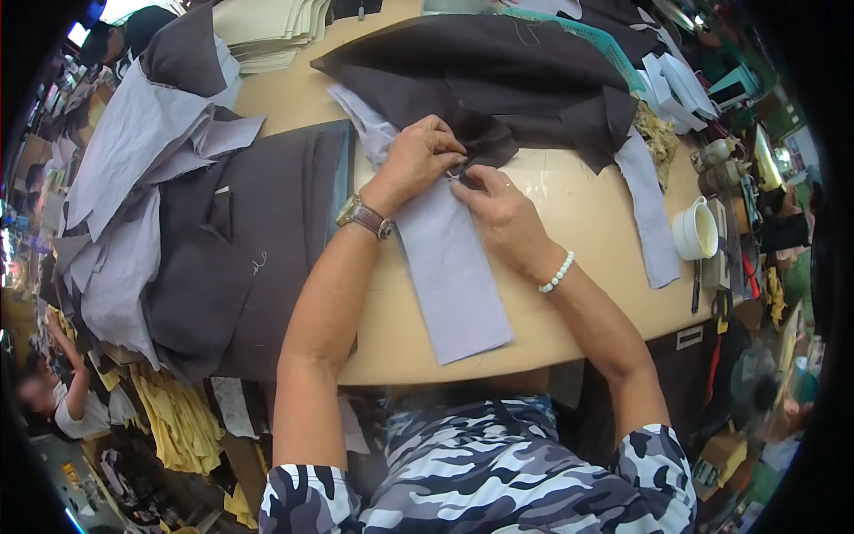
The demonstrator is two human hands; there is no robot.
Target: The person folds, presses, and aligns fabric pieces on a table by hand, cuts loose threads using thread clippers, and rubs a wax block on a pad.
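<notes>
Both hands meet over the middle of the table, where dark cloth joins a pale grey strip. My left hand (420,158), with a watch at its wrist, pinches the gathered edge of the dark cloth (534,76). Close on its right, my right hand (503,205), wearing a ring and a beaded bracelet, has thumb and finger together at the top of the pale strip (454,276). The strip hangs down toward the front edge. Exactly what lies between the fingertips is too small to make out.
Folded dark fabric (258,240) and pale cloth (142,151) lie on the left. A paper stack (267,31) is at the back. On the right are a white cup (695,231), bottles (712,155) and a teal basket (600,44). Another person (76,396) is at far left.
</notes>
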